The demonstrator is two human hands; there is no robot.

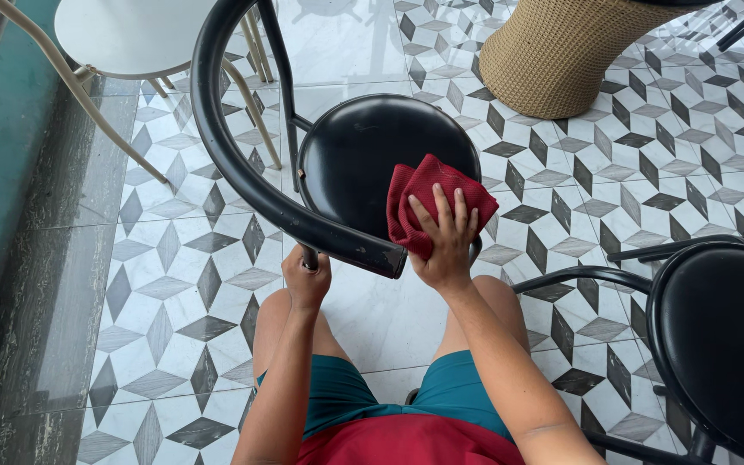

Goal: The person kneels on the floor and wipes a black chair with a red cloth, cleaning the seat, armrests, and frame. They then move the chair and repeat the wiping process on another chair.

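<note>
Red cloth (437,202): bunched, pressed flat against the round black seat (363,159) of the black metal chair (243,164), at the seat's near-right edge. Cloth is covered in part by the right hand (445,245). Fingers (443,207) are spread approx. half-wide and laid flat on top of the cloth; palm sits at the seat rim. No closed fist: hand presses rather than grips, though the thumb side is hidden behind the cloth folds, so full contact cannot be confirmed.

Left hand (307,275): closed tight around a thin black chair tube (309,257), just below the curved black backrest rail (260,185). Fingers wrapped fully; tube end is hidden inside the fist.

Backrest rail runs as a wide arc from the top of the view down to between both hands; its near end shows worn paint. Chair legs are hidden below seat and rail.

Outward from the chair:
- Floor (174,258): grey/white/black diamond-pattern tiles; dark marbled strip and a teal surface at far left.
- White chair (122,34), top left, pale legs; cut off by the frame's upper edge.
- Woven tan base (561,52), top right, upper part cut off.
- Second black chair (716,336), lower right, round seat, partly cut off at right and bottom edges.

Person's knees, teal shorts (346,396) and red top (406,443) are seen at the bottom; forearms are in view, upper arms cut off.
</note>
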